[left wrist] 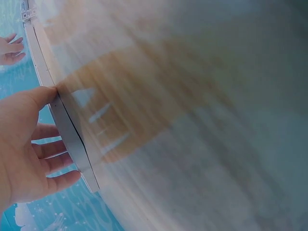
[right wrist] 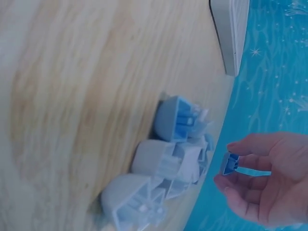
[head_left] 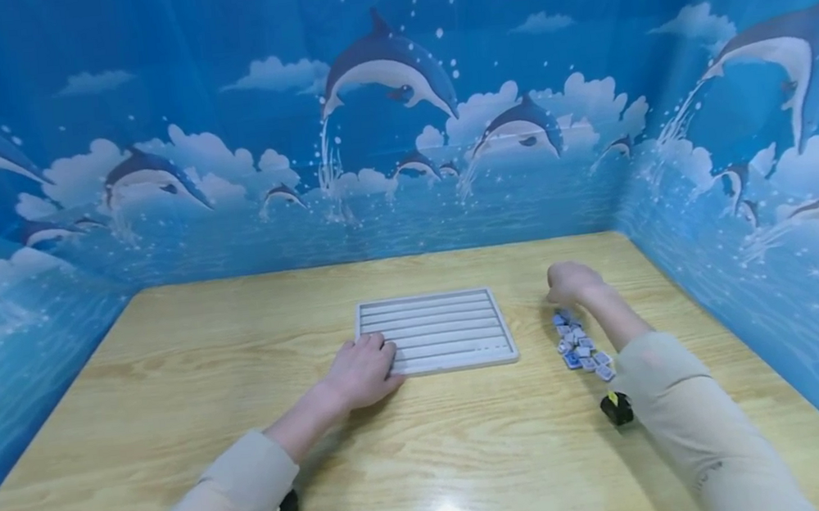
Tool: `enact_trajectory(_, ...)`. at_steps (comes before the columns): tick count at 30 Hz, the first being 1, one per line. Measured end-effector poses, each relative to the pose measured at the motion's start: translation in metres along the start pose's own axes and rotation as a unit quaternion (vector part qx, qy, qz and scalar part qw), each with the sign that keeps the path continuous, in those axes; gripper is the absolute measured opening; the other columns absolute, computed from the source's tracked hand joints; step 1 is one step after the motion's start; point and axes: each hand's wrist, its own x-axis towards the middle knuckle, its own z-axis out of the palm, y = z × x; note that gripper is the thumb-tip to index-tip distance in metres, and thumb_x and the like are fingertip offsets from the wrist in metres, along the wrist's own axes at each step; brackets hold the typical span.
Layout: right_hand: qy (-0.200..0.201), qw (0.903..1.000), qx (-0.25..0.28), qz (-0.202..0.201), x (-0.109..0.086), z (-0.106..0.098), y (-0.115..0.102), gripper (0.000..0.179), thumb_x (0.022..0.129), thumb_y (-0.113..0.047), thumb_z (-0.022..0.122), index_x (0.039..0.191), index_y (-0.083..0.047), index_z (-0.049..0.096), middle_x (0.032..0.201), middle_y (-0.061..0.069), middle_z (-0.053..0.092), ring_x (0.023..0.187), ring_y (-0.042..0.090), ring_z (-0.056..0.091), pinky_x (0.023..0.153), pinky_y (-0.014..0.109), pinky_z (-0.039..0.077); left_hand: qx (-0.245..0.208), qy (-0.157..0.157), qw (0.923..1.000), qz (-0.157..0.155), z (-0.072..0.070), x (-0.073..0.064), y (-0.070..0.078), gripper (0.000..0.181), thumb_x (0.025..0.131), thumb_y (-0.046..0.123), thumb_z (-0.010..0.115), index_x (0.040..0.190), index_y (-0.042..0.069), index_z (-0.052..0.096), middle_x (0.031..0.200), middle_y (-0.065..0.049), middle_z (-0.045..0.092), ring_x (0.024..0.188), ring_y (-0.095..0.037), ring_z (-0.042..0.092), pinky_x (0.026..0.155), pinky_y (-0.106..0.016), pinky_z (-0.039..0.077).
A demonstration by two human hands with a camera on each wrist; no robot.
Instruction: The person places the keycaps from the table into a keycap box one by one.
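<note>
The person's right hand (head_left: 572,281) is up past the far end of a loose strip of caps (head_left: 585,351), pinching one blue cap (right wrist: 229,163) between thumb and fingertips. That one's a small, hollow thing, ribbed inside, its open side toward the wrist. The rest lie tumbled on the table (head_left: 464,439) right of the tray and apart from it, some white, some blue, several tipped so I can see crosspieces inside. They have tapering walls and touch one another.

The tray (head_left: 439,335) lies flat mid-table, pale grey, with long ridges running side to side and a raised rim. The left hand (head_left: 365,371) rests on its left edge, thumb at the near corner, fingers slightly apart. Behind hangs a blue dolphin curtain (head_left: 231,248).
</note>
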Motion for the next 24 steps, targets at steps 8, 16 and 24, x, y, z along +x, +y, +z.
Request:
enact_trajectory(8,-0.004,0.9989,0.022,-0.040,0.002,-0.005,-0.014,0.019,0.080,-0.008,0.054,0.094,0.004,0.058,0.082,0.011,0.054,0.069,0.020,0.045,0.064,0.035,0.039,0.004,-0.002,1.0000,0.001,-0.001,0.002,0.000,0.045,0.088,0.043,0.059,0.109,0.004,0.059,0.098,-0.010,0.054,0.094,-0.025,0.051,0.075,-0.041,0.044)
enact_trajectory(16,-0.015,0.9908,0.112,-0.074,0.009,0.002,-0.035,0.038,0.079,-0.003,0.052,0.115,0.011,0.055,0.088,0.016,0.060,0.071,0.021,0.055,0.075,0.038,0.048,0.004,-0.005,1.0000,0.000,-0.003,0.002,0.001,0.046,0.088,0.043,0.059,0.111,0.003,0.058,0.100,-0.011,0.054,0.096,-0.026,0.052,0.078,-0.043,0.043)
enact_trajectory(24,-0.023,0.9860,0.134,-0.096,0.009,0.009,-0.054,0.038,0.081,-0.003,0.056,0.116,0.011,0.057,0.113,0.023,0.060,0.074,0.018,0.053,0.070,0.033,0.048,0.007,-0.012,0.9999,-0.001,-0.001,0.001,0.002,0.046,0.088,0.043,0.059,0.111,0.003,0.058,0.099,-0.010,0.053,0.096,-0.025,0.051,0.078,-0.042,0.043)
